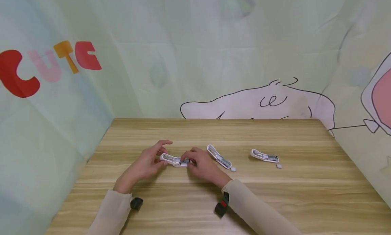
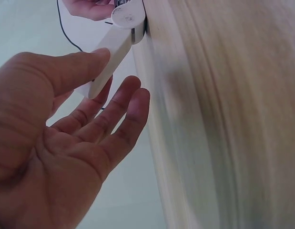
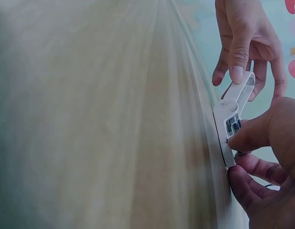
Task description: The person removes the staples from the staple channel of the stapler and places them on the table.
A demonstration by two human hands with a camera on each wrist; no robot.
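Observation:
A white stapler [image 1: 174, 160], swung wide at its hinge, is held between both hands above the wooden table. My left hand [image 1: 149, 162] pinches the end of its upper arm between thumb and a finger; the other fingers stand loosely apart, as the left wrist view shows of the stapler [image 2: 114, 52]. At the other end, my right hand [image 1: 200, 163] grips the base, with the thumb at the metal staple channel in the right wrist view, where the stapler [image 3: 228, 114] appears side-on. Whether a staple strip lies under the right fingers is hidden.
Two more opened white staplers lie to the right, a nearer stapler [image 1: 219, 157] and a farther stapler [image 1: 265, 156]. Beside each sits a small grey block, one block [image 1: 233, 169] near and another block [image 1: 279, 166] far. A printed cloth [image 1: 146, 58] hangs behind the table [image 1: 183, 130].

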